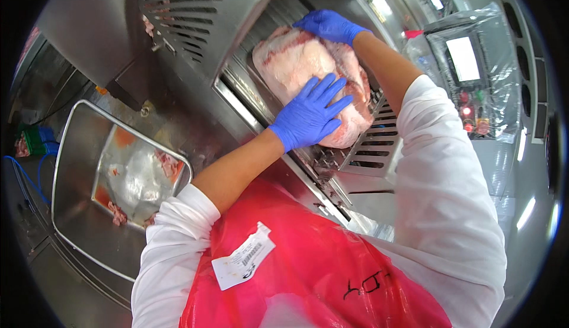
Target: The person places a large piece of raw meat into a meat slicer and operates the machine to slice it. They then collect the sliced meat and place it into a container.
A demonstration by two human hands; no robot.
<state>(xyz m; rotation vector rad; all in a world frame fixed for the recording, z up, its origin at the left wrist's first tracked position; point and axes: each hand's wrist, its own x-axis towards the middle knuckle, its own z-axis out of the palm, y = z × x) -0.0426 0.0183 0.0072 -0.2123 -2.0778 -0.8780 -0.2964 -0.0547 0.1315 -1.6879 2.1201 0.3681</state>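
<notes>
Left hand [308, 113] is spread wide on the meat [290, 61]; right hand [331, 26] is laid over its far end, grip can't be told. Meat is set in the metal machine [240, 29]; scraps [169, 165] are seen in a metal tub [74, 180].

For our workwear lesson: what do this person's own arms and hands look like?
The left hand and right hand wear matching blue-violet gloves. Loose, creased white sleeves stop short of them, leaving part of each forearm bare.
</notes>
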